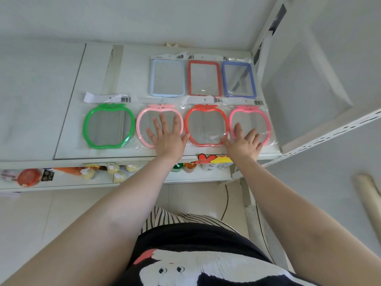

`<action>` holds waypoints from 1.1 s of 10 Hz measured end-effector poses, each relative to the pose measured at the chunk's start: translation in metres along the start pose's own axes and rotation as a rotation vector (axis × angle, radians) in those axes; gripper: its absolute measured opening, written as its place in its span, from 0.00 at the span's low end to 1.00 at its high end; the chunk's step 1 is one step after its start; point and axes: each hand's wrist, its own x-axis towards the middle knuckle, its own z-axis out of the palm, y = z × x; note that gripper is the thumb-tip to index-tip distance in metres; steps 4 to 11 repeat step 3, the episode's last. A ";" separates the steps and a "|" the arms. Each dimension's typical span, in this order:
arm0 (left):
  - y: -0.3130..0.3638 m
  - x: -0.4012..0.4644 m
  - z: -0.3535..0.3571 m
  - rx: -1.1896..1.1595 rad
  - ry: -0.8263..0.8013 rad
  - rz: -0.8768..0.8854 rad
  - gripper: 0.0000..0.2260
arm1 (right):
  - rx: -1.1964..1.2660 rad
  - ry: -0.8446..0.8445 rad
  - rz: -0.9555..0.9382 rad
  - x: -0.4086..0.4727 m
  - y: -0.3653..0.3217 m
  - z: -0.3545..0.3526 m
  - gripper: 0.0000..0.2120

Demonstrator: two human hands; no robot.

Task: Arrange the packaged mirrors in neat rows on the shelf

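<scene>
With both hands flat and fingers spread, nothing is gripped: the left hand [165, 135] presses on the pale pink apple mirror [159, 125], the right hand [244, 141] lies across the lower edge of the hot pink apple mirror [249, 124], thumb reaching toward the red apple mirror [206, 124] that sits between the two hands. Outboard of the left hand lies the green apple mirror [108, 126], a bit apart from the rest. Beyond the fingertips, a back row holds the light blue rectangular mirror [167, 78], red rectangular mirror [204, 78] and dark blue rectangular mirror [239, 79], close side by side. All seven packs lie flat on the shelf [99, 58].

Step looks like final squaring of the front row. To do it well: keep palms flat, slide rather than lift, light pressure since the plastic bags crinkle and slip over the frames. Nudge both pink packs until the bottom edges line up with the red one, gaps even. Header cards with barcodes appear to overlap the back row's lower edges, hard to be sure from this angle, so avoid pushing forward. Right-hand mirror sits near the shelf's front edge and the upright; keep it from overhanging. Green one probably needs closing in toward the left hand afterwards.
</scene>
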 end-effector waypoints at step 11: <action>-0.003 -0.009 -0.016 -0.346 0.159 0.002 0.20 | 0.160 0.162 -0.056 -0.008 0.005 0.002 0.31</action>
